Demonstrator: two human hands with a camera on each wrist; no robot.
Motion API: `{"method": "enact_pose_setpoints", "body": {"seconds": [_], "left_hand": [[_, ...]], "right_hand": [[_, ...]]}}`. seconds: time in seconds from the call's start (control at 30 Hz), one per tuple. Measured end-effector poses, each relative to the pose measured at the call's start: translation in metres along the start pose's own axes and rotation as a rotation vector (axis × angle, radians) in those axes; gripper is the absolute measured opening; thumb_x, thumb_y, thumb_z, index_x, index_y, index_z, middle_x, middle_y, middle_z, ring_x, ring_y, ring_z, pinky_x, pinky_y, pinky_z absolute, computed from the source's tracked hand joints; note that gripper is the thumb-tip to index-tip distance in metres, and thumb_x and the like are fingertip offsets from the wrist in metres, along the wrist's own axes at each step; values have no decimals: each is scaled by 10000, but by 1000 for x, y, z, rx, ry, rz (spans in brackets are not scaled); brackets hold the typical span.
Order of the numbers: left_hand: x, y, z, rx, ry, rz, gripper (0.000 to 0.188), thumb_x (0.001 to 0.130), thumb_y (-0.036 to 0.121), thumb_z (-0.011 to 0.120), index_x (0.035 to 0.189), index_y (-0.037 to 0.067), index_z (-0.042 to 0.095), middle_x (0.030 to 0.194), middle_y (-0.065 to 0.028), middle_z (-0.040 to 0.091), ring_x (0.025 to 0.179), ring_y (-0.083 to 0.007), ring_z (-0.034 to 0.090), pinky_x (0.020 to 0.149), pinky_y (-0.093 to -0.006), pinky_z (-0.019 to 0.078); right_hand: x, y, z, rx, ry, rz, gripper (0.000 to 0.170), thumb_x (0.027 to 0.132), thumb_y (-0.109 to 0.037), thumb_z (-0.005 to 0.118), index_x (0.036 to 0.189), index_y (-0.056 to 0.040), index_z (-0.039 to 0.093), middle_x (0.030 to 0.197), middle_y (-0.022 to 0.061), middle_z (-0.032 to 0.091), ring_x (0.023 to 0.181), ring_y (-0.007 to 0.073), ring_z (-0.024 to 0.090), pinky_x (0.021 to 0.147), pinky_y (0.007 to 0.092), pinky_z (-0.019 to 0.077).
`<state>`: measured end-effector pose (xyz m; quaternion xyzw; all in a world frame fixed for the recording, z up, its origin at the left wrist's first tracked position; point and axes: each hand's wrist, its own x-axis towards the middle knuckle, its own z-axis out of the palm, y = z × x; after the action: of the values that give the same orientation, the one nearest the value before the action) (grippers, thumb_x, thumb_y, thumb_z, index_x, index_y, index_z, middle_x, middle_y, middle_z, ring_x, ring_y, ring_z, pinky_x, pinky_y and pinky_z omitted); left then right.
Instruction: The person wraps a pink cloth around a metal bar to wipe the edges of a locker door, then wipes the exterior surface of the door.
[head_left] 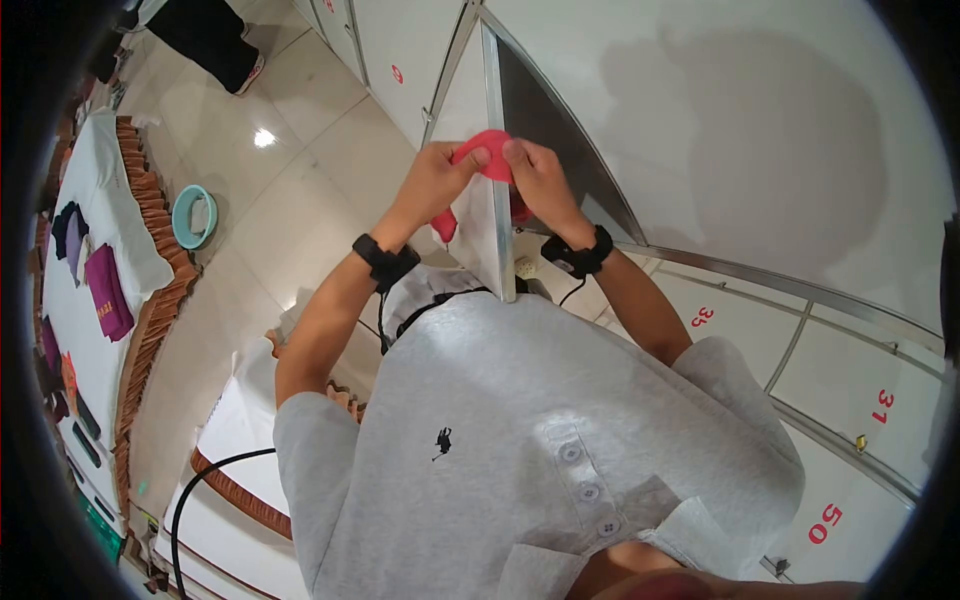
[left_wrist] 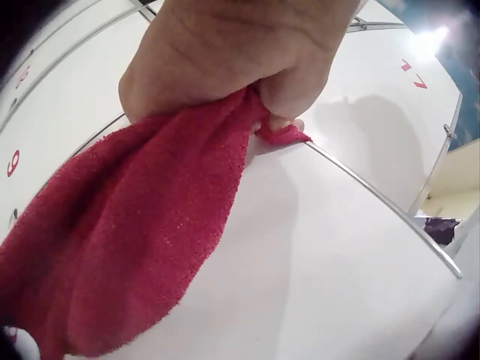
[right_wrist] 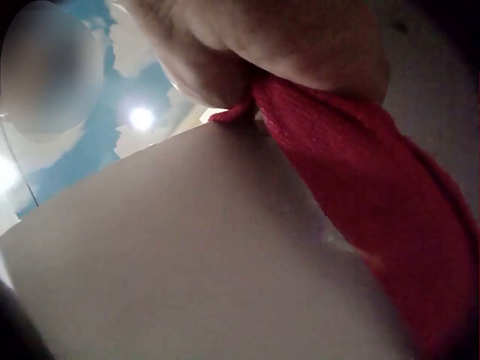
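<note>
A red cloth (head_left: 492, 150) lies folded over the metal-trimmed top edge of an open white locker door (head_left: 474, 230). My left hand (head_left: 432, 187) pinches it on one side of the door, my right hand (head_left: 545, 188) on the other, thumbs close together. In the left wrist view the left hand (left_wrist: 232, 52) has its fingers curled round the cloth (left_wrist: 150, 217), which hangs in folds beside the white panel (left_wrist: 247, 255). The right wrist view has the right hand (right_wrist: 292, 45) gripping the cloth (right_wrist: 367, 180), which drapes down the door's shaded face (right_wrist: 165, 255).
White lockers with red numbers (head_left: 820, 350) stand to the right and ahead. On the tiled floor (head_left: 310, 180) at the left is a blue basin (head_left: 196, 216). Beds with white covers (head_left: 85, 230) and brown frills line the left side. Another person's dark-clothed legs (head_left: 205, 40) show at top left.
</note>
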<state>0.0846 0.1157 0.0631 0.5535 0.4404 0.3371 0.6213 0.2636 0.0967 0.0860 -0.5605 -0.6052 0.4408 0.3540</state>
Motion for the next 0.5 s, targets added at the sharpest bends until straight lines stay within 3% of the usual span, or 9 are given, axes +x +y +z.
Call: {"method": "enact_pose_setpoints", "body": {"seconds": [0.13,0.23,0.3,0.4,0.47,0.5], "left_hand": [[26,6,-8,70,42,-18,432,921,384,597,871,-38,677,570,34,479,532,-61,384,493,-265,370],[35,4,-7,35,67,-15,429,925,384,585,848,-29,672,561,33,470,518,-58,403,485,-254,382],[35,6,-6,17,88,7,428,925,384,585,840,-26,671,558,34,472,510,-55,410,470,-252,382],[30,8,-6,-20,32,-77,426,920,389,589,849,-22,676,596,21,524,521,-56,443,470,-254,395],[23,9,-1,-111,78,46,454,931,439,580,740,28,617,556,85,405,472,-23,378,408,-232,327],[16,10,-1,-114,81,43,454,931,439,580,740,28,617,556,85,405,472,-23,378,408,-232,327]], "right_hand": [[26,7,-1,-8,10,38,534,984,-472,448,904,31,611,653,-7,502,650,88,433,588,292,407],[37,1,0,146,44,0,535,986,-473,442,961,26,631,716,-8,549,691,83,454,643,264,426],[34,4,-2,125,12,57,495,999,-437,436,1057,13,632,861,-22,596,769,45,489,712,204,423],[31,-2,6,258,61,106,530,979,-473,464,997,28,636,774,-15,569,721,70,463,668,246,431],[25,-3,10,271,56,130,529,976,-474,469,1005,27,636,781,-18,571,726,66,465,668,244,430],[22,-4,10,280,54,155,527,974,-475,474,1013,25,636,789,-21,573,731,61,467,668,241,430]]}}
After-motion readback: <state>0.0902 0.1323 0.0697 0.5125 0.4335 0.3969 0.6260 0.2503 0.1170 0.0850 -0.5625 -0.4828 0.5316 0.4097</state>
